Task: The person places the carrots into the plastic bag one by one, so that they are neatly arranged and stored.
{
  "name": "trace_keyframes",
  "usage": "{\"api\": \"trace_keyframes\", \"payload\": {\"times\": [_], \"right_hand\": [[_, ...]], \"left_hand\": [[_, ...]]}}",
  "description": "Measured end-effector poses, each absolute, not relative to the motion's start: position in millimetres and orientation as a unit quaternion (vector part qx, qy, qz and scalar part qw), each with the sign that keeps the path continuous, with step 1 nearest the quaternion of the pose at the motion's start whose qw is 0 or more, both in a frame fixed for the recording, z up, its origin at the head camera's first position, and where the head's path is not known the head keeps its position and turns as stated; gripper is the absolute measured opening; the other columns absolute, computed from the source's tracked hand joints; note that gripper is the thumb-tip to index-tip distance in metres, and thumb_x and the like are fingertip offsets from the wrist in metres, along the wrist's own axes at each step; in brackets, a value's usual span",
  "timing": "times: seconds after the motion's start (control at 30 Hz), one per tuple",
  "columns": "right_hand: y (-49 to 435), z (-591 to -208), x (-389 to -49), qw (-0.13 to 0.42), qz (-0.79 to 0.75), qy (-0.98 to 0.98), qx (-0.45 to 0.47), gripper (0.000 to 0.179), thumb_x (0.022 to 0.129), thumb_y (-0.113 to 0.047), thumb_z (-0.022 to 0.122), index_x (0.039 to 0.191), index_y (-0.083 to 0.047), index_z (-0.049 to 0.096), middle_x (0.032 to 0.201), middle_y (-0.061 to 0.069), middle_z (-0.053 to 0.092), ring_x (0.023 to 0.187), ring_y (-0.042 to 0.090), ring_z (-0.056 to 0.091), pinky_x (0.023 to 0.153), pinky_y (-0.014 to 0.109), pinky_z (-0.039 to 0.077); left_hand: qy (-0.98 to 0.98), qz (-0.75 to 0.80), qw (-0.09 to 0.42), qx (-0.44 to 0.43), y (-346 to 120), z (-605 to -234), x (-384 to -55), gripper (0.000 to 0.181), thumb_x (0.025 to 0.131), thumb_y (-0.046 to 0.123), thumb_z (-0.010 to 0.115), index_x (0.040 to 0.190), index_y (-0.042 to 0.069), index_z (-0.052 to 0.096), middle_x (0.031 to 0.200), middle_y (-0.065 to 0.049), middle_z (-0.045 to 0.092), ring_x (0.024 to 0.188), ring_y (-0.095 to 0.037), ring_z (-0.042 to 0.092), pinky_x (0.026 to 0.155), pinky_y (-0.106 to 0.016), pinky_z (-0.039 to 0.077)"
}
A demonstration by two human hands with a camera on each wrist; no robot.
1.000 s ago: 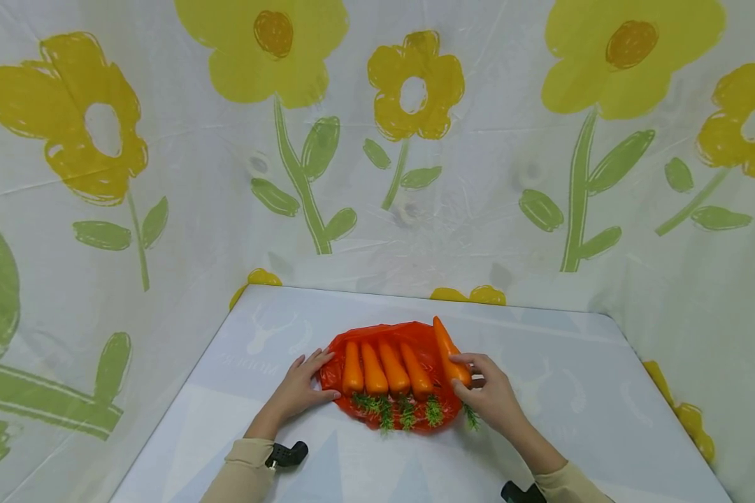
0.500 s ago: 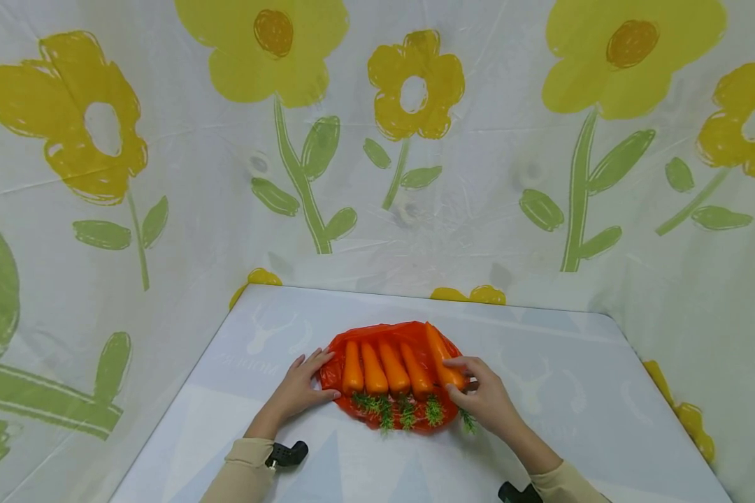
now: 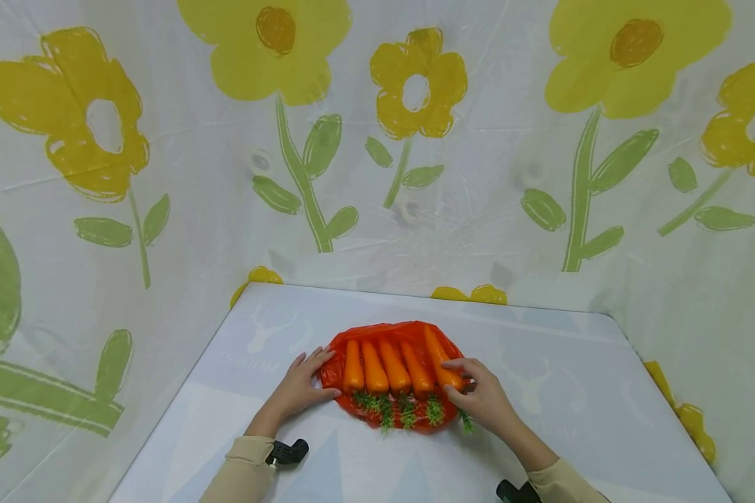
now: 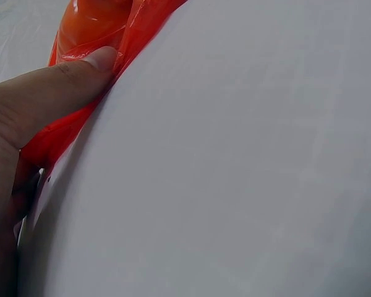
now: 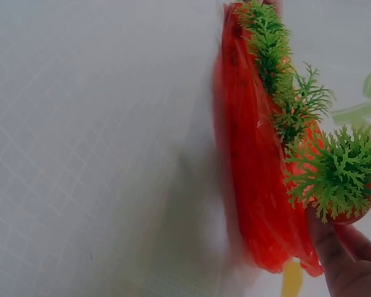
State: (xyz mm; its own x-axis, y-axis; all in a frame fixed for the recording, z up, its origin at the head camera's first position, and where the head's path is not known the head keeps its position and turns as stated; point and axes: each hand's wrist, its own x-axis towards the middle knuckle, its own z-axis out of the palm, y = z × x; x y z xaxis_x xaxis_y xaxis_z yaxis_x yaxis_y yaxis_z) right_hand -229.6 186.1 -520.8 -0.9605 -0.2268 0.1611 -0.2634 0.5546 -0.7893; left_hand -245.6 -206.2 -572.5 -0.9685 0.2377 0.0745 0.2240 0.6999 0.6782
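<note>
Several orange toy carrots [image 3: 393, 367] with green leafy tops lie in a row on a red plastic bag [image 3: 377, 416] in the head view. My right hand [image 3: 484, 398] grips one more carrot [image 3: 437, 346] by its thick end, over the bag's right side. Its leafy top [image 5: 337, 170] shows close up in the right wrist view, with the fingers around the base. On the bag's left edge rests my left hand [image 3: 298, 388], fingers extended and thumb apart. In the left wrist view its thumb [image 4: 68, 83] touches the red plastic; the other fingers are mostly hidden.
The pale table [image 3: 289, 307] has faint printed patterns, and its far edge meets a white flowered curtain [image 3: 478, 209]. A black wrist device [image 3: 287, 454] sits on the left wrist, another [image 3: 517, 491] near the right.
My right hand has moved slightly left, bringing the carrot from the bag's right edge in beside the row. The left hand has stayed at the bag's left edge.
</note>
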Motion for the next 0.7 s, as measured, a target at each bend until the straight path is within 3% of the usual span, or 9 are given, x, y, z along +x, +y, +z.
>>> {"api": "trace_keyframes", "payload": {"times": [0.27,0.57,0.7], "right_hand": [[182.2,-522.8,-231.0,0.018,0.428,-0.894,0.133,0.035,0.088,-0.013,0.078,0.121,-0.022,0.071,0.119,0.004,0.062,0.101,0.019,0.059,0.080,0.024,0.056],[177.7,-527.3,-234.8,0.019,0.399,-0.909,0.117,0.036,0.088,-0.017,0.078,0.122,-0.024,0.071,0.121,0.002,0.063,0.108,0.023,0.059,0.092,0.043,0.058],[176.2,-528.4,-236.0,0.022,0.394,-0.912,0.114,0.036,0.088,-0.019,0.079,0.123,-0.023,0.071,0.121,0.003,0.064,0.109,0.024,0.060,0.094,0.046,0.057]], "left_hand": [[0.923,0.361,0.014,0.134,-206.7,-570.0,-245.6,0.089,0.079,0.045,0.085,0.153,0.010,0.048,0.161,-0.015,0.038,0.152,-0.035,0.025,0.124,-0.056,0.011],[0.921,0.363,0.010,0.143,-206.6,-571.0,-246.3,0.089,0.080,0.043,0.085,0.153,0.008,0.047,0.161,-0.013,0.038,0.153,-0.034,0.025,0.124,-0.057,0.010],[0.921,0.364,0.009,0.142,-206.8,-571.9,-246.3,0.089,0.080,0.043,0.086,0.153,0.009,0.047,0.161,-0.014,0.038,0.153,-0.034,0.025,0.124,-0.057,0.010]]}}
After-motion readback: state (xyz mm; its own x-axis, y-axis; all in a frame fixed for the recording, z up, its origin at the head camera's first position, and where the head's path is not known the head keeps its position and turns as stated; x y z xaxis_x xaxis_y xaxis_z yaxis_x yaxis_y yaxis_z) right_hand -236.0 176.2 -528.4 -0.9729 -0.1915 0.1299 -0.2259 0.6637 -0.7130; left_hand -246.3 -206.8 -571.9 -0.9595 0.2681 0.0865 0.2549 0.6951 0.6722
